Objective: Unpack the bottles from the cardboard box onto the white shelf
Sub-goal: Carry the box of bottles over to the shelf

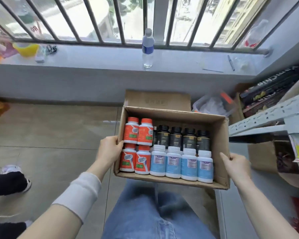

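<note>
Bottles [173, 163] orange, lt blue, prob blk

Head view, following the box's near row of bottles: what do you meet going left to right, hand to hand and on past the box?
left hand gripping the box wall → orange bottles → blue bottles → right hand gripping the opposite wall → white shelf

The bottle labels [158, 161] are unreadable; the right edge crops the white shelf [266, 116].
</note>
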`<state>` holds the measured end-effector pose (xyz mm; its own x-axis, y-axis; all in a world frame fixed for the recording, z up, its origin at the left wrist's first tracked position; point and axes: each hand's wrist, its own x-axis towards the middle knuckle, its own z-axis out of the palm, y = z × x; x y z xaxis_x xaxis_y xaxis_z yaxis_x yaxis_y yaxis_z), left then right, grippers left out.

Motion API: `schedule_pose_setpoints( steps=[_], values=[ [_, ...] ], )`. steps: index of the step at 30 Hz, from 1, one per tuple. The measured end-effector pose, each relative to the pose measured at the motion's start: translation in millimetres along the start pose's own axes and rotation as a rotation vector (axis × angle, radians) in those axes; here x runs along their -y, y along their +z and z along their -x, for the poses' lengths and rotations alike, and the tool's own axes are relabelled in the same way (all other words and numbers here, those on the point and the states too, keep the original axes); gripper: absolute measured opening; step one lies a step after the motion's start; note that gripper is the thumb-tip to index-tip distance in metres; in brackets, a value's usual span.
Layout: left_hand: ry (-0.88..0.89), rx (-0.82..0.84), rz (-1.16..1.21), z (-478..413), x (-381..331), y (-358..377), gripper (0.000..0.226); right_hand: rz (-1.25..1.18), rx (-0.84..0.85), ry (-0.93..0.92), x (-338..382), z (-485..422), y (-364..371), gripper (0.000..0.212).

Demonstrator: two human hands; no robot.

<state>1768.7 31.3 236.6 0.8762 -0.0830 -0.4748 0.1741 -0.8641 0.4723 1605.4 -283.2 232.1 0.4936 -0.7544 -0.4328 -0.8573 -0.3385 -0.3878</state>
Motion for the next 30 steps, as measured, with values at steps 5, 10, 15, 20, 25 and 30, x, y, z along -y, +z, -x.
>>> schedule_pose_setpoints(
  steps=[5, 10, 15, 20, 25, 30],
  values=[
    [-0.021, 0.063, 0.008, -74.8, -16.8, -6.9, 0.025, 0.002, 0.004, 0.052, 44.8, -57.2, 20.7, 0.037],
    [-0.063, 0.115, 0.029, -149.2, -18.2, 15.4, 0.020, 0.029, 0.031, 0.092, 66.7, -113.5, 63.1, 0.044],
    [-0.132, 0.182, 0.049, -217.0, -4.1, 61.5, 0.018, 0.028, 0.078, 0.147, 67.2, -177.8, 124.2, 0.024],
    [-0.184, 0.189, 0.039, -270.8, 27.0, 127.1, 0.017, 0.094, 0.134, 0.161, 40.6, -235.4, 196.5, 0.023],
    [-0.211, 0.180, -0.011, -300.0, 46.9, 167.4, 0.018, 0.176, 0.168, 0.123, 22.8, -270.4, 236.2, 0.027],
    [-0.196, 0.180, -0.052, -312.2, 43.5, 166.4, 0.020, 0.209, 0.169, 0.085, 26.8, -284.1, 237.6, 0.030]
  ],
)
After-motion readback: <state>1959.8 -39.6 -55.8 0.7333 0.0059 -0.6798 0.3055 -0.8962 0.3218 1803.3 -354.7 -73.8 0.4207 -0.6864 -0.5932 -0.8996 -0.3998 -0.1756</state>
